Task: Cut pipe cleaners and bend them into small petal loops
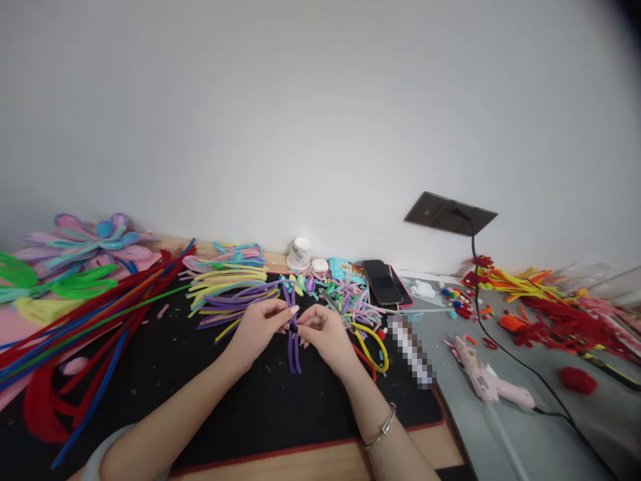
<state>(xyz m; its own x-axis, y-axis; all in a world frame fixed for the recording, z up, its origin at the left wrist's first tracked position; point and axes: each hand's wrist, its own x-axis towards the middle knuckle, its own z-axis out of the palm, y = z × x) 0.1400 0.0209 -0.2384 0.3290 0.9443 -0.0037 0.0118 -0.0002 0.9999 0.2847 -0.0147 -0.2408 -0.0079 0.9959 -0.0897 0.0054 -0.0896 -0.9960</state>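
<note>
Two purple pipe cleaners (pixel 294 357) stand side by side between my hands, with a small dark piece (pixel 293 328) across their middle. My left hand (pixel 263 327) is closed, its thumb and fingers pinching the purple stems from the left. From the right, my right hand (pixel 323 334) is closed in a pinch at the dark piece; what exactly its fingertips hold is partly hidden. Behind my left hand lies a bundle of purple pipe cleaners (pixel 235 298), with pale yellow pipe cleaners (pixel 228 276) beyond it.
Cut pastel pieces (pixel 350 299) lie beyond my right hand, near a phone (pixel 381 282) and a paper cup (pixel 300 252). A pink glue gun (pixel 485 379) with a black cord rests on the grey surface at right. Long red and blue pipe cleaners (pixel 107 334) cover the mat's left side.
</note>
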